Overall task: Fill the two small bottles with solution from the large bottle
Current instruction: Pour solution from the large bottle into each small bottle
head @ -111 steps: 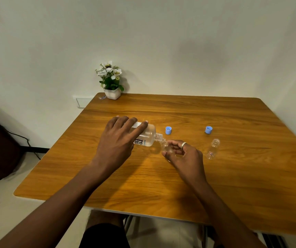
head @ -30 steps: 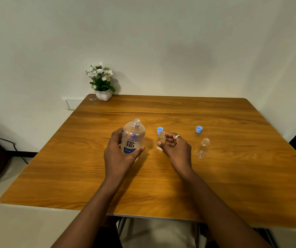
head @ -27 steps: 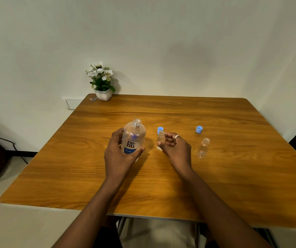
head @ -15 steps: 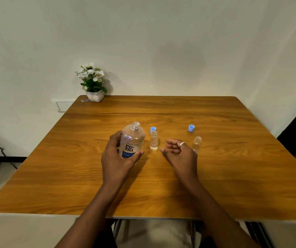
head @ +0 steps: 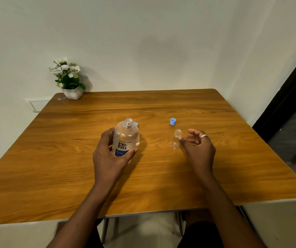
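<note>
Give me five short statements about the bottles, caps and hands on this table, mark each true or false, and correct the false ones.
1. The left hand grips the large bottle. True.
2. The large bottle lies on its side. False: it stands upright, mouth open at the top.
3. The right hand is closed around the small bottle. False: its fingers are open beside that bottle, not gripping it.
4. A blue cap sits on the table beyond the small bottle. True.
5. The small bottle by the right hand is capped. False: its mouth is open.
</note>
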